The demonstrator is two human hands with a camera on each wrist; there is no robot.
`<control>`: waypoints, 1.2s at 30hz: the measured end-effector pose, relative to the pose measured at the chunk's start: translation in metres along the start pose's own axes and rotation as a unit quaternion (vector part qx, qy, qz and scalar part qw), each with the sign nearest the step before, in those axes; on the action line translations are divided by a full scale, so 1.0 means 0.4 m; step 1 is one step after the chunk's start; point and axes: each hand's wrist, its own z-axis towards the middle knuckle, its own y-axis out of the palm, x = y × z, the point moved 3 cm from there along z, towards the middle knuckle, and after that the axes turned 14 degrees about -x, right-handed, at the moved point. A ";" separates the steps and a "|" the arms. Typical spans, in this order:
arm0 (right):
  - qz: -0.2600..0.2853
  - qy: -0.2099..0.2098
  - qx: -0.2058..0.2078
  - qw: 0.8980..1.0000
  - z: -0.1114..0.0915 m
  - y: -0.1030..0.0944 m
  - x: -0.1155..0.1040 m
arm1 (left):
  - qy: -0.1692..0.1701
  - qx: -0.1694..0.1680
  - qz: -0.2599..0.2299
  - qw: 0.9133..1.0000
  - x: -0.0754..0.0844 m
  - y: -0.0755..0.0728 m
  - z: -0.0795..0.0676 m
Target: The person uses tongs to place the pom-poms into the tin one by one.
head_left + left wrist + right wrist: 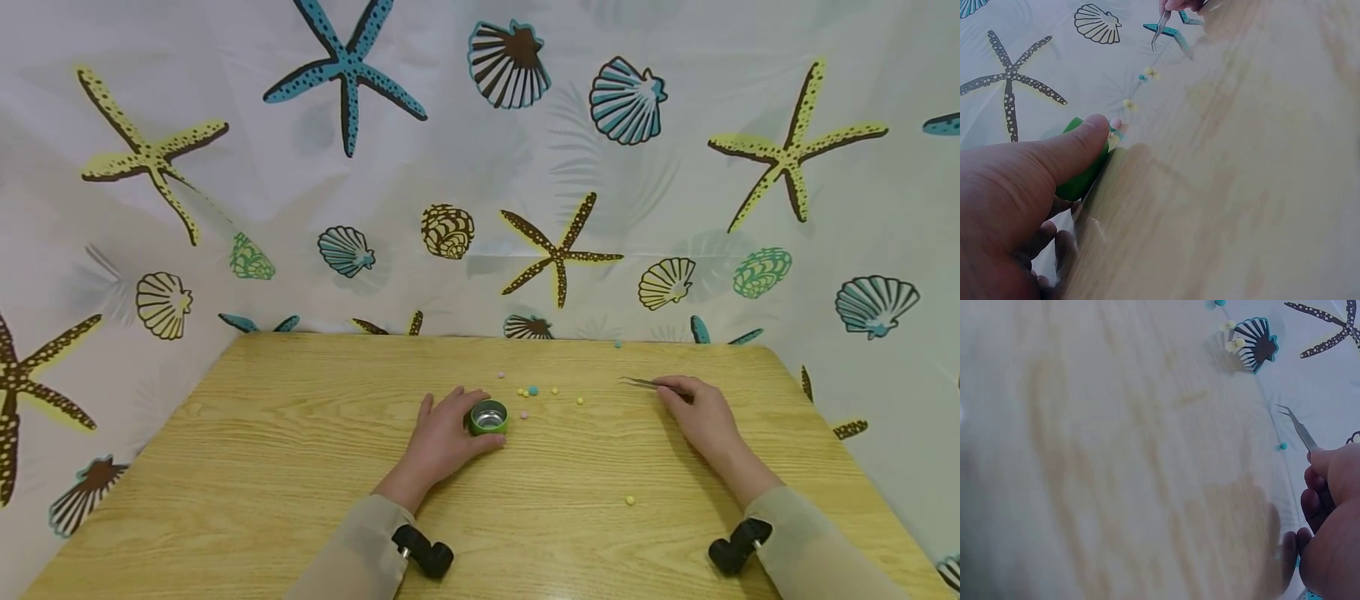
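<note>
My left hand [447,434] holds a small round green tin [489,417] with a shiny metal inside, thumb on the near side and fingers round the far side. In the left wrist view the thumb lies along the green wall of the tin [1079,181]. Over the right part of the table my right hand [701,414] pinches a pair of bent-tip metal tweezers [643,383], which point left. Their two thin tips stand slightly apart with nothing between them in the right wrist view, where the tweezers [1299,428] show more closely.
Several small beads lie to the right of the tin, among them a blue bead [533,390], a pink bead [524,415] and a yellow bead [580,401]. Another yellow bead [630,500] sits nearer the front. A teal bead [618,343] is at the wooden table's [300,417] back edge, before a patterned curtain.
</note>
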 end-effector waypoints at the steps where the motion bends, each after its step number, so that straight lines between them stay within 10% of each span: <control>1: 0.005 0.001 0.000 1.000 0.001 0.000 0.002 | 0.000 0.001 0.001 1.000 0.000 0.000 0.000; 36: 0.051 0.036 0.002 0.998 0.104 -0.029 0.028 | 0.005 0.002 -0.004 1.000 0.005 -0.003 -0.011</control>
